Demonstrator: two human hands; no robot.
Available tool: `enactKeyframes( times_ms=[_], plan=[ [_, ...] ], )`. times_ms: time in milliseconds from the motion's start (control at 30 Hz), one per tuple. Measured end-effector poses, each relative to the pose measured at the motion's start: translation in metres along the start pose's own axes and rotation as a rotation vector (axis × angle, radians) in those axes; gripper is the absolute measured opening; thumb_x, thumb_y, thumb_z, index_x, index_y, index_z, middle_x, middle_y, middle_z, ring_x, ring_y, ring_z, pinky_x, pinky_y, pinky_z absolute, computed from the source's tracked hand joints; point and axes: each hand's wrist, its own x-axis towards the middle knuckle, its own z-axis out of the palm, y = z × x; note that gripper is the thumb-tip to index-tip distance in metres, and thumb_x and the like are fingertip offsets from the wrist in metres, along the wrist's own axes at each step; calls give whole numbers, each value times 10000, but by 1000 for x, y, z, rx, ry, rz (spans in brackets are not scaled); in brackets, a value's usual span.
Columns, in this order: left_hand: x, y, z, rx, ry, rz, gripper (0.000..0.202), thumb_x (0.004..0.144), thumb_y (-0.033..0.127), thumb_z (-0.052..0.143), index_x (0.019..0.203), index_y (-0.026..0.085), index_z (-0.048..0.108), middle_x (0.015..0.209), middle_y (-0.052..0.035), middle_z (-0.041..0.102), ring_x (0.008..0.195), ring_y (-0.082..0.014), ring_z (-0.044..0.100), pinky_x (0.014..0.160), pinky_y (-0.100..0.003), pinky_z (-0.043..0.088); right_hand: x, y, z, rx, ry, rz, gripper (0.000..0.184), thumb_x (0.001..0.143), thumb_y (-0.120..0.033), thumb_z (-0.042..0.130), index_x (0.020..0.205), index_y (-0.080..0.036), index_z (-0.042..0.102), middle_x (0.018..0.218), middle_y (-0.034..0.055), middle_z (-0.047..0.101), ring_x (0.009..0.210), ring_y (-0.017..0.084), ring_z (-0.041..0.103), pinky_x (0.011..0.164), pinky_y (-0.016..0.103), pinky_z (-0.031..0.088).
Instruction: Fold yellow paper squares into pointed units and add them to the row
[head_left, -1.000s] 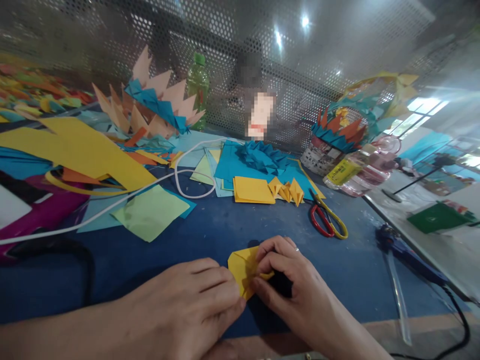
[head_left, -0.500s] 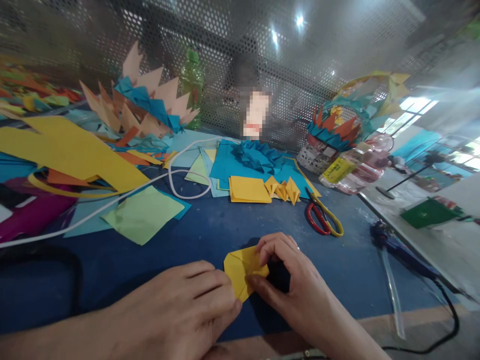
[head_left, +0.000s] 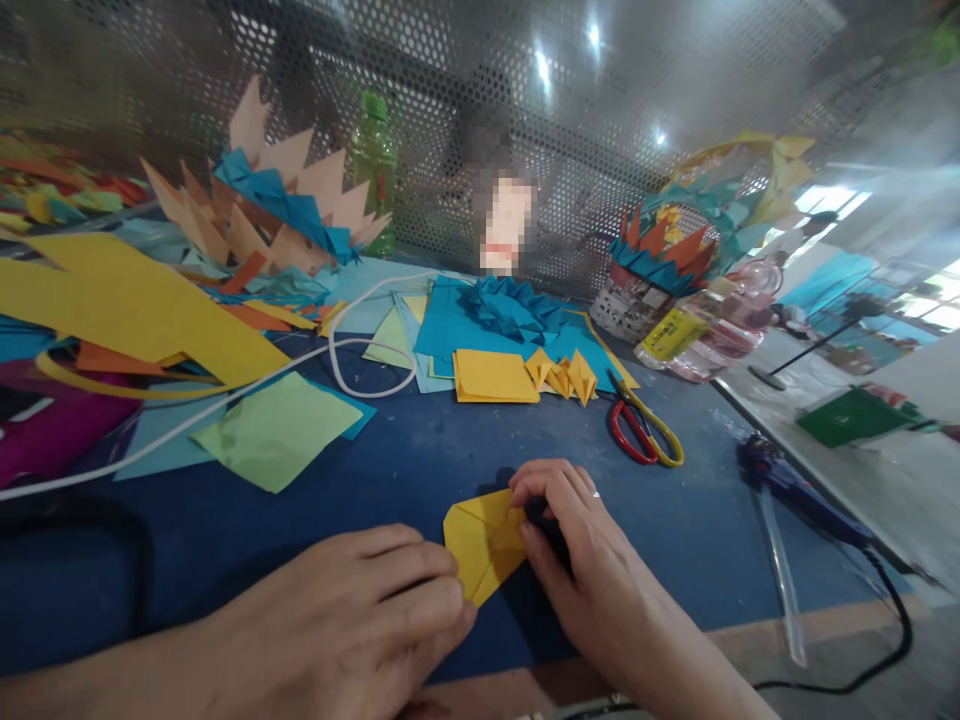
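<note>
Between my hands, low over the blue tabletop, is a small piece of folded yellow paper (head_left: 484, 545) with crease lines across it. My left hand (head_left: 367, 600) is closed on its left edge, the thumb underneath near the lower corner. At the right end, my right hand (head_left: 574, 545) pinches the paper between thumb and fingertips. Farther back lie a stack of yellow paper (head_left: 496, 377) and several small folded yellow pieces (head_left: 562, 374). Red-and-yellow-handled scissors (head_left: 645, 430) rest to their right.
A glue gun (head_left: 806, 495) with a clear stick and black cord lies at the right edge. Green paper (head_left: 279, 432), a white cable (head_left: 225, 408) and large yellow paper (head_left: 135, 300) cover the left. Behind stand a paper crown (head_left: 285, 205), bottles (head_left: 375, 160) and a decorated pot (head_left: 634, 295).
My right thumb and fingers have shifted on the paper's right end, where the part that was folded over now lies flatter and straighter. The left hand keeps its hold.
</note>
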Motion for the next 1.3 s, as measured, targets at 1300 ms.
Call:
enactKeyframes(
  times_ms=[1300],
  plan=[
    [16,-41,-22,21,-365,30,338,895,3,406,1132,159,591,1214,-103,643,1154,-231,567,1016,-394,456,-41,-22,28,-259,257,-315,530,774,35,405,1229,-127,624,1171,115,703,1050,229,657,929,365,580]
  ],
)
